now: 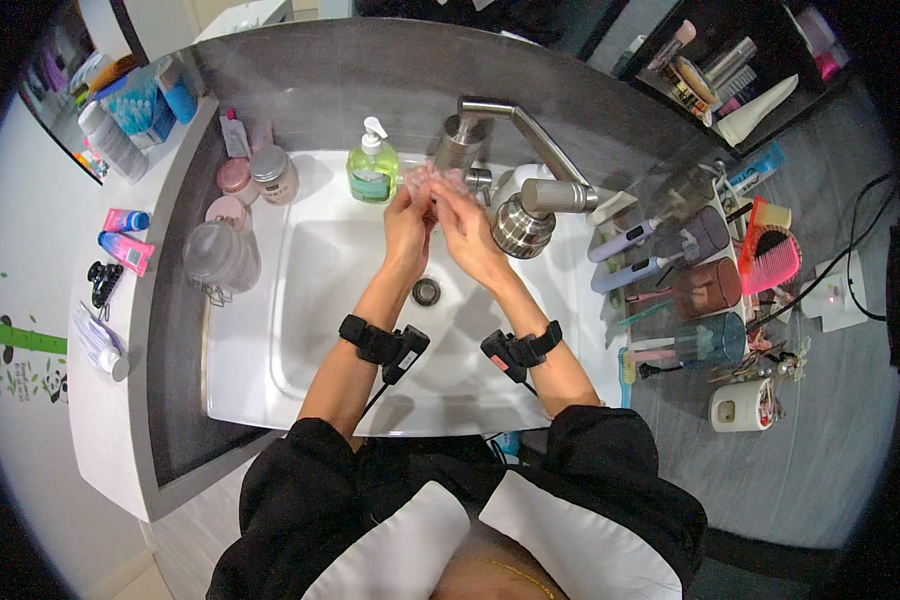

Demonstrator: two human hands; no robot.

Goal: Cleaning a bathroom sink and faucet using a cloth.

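My left hand (407, 232) and my right hand (469, 229) are together over the back of a white washbasin (330, 300). Between and above their fingers is a pinkish, translucent, crinkled thing (435, 180), blurred; I cannot tell what it is or which hand holds it. Just left of my fingers stands a pump bottle of green liquid soap (373, 169). A brushed metal faucet (555, 195) with a jointed arm rises behind and to the right of my hands. Below them the round drain (426, 292) shows. Both wrists wear black straps with small devices.
Jars (273, 176) and a clear glass jar (221, 255) line the basin's left rim. On the right are electric toothbrushes (626, 274), wall-mounted cups (709, 337) and a pink hairbrush (772, 262). Tubes (126, 251) and a black hair claw (105, 281) lie on the left ledge.
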